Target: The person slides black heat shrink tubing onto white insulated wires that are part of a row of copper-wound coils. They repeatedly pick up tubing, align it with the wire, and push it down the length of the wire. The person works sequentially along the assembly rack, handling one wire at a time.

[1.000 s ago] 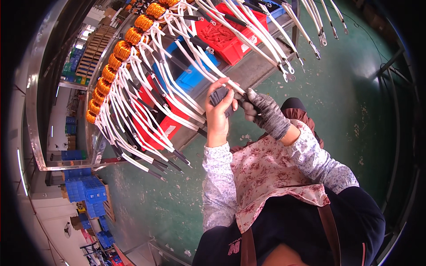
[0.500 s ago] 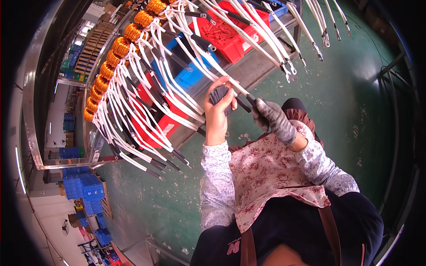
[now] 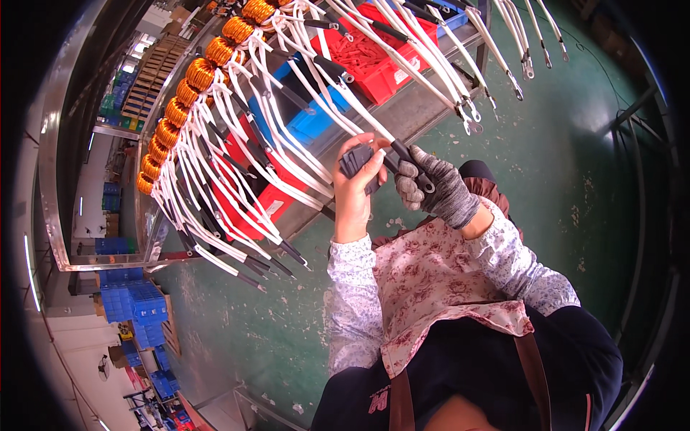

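Observation:
My left hand (image 3: pixel 351 197), bare, is closed around a bunch of short black sleeves (image 3: pixel 353 161). Beside it my right hand (image 3: pixel 447 192), in a grey glove, grips the end of a white lead (image 3: pixel 372 128). A black sleeve (image 3: pixel 403 151) sits on that lead, and a ring terminal (image 3: pixel 429 187) shows at its tip against the glove. The white leads run from a row of orange copper-wire coils (image 3: pixel 200 74) at the upper left. Many hanging leads carry black sleeves and metal terminals. My fingers hide part of the held lead.
Behind the leads stand a red bin (image 3: pixel 384 87) of small red pieces, a blue bin (image 3: pixel 310 128) and another red bin (image 3: pixel 277 202) on a metal bench (image 3: pixel 424 115). A metal frame (image 3: pixel 57 179) rises at left. Blue crates (image 3: pixel 134 302) stack on the green floor (image 3: pixel 266 337).
My right hand has turned and its fingers have curled in, so the terminal end of the lead now shows. My left hand keeps the black sleeves, shifted slightly.

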